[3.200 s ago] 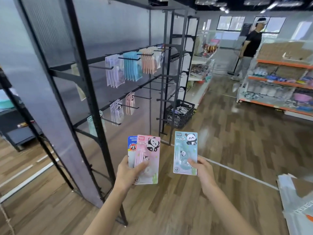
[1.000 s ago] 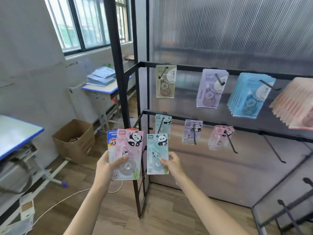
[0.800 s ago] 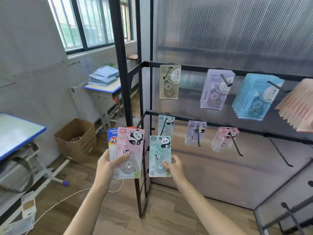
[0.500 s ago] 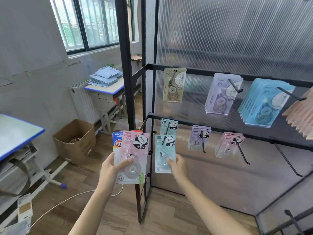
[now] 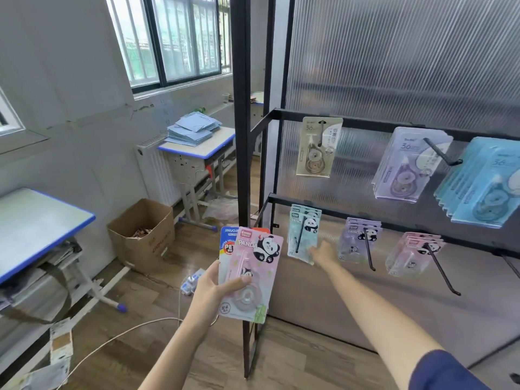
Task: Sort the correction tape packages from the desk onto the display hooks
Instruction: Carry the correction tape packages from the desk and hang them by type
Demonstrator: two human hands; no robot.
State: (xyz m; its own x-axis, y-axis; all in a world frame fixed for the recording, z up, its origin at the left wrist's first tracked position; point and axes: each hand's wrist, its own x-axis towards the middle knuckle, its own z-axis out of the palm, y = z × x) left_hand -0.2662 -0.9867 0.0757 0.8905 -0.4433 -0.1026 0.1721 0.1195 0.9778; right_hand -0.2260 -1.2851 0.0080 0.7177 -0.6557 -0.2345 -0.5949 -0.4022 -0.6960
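My left hand (image 5: 209, 291) grips a pink panda correction tape package (image 5: 253, 274), with a blue package (image 5: 227, 243) fanned out behind it. My right hand (image 5: 323, 253) reaches to the lower rail's leftmost hook and pinches the bottom right corner of a mint panda package (image 5: 302, 235). The hook's rod crosses the front of that package, and more mint ones hang behind it. Purple panda packages (image 5: 357, 243) and pink panda packages (image 5: 410, 253) hang on the hooks to the right.
The upper rail carries a beige package (image 5: 318, 147), lilac packages (image 5: 405, 167) and light blue packages (image 5: 484, 187). A black rack post (image 5: 241, 136) stands just left of the hooks. A cardboard box (image 5: 143, 232), two blue-edged desks (image 5: 33, 218) and a floor cable (image 5: 112, 342) lie to the left.
My right hand has carried the mint package up and forward onto the lower left hook. I have stepped closer to the rack. My left hand still holds its packages.
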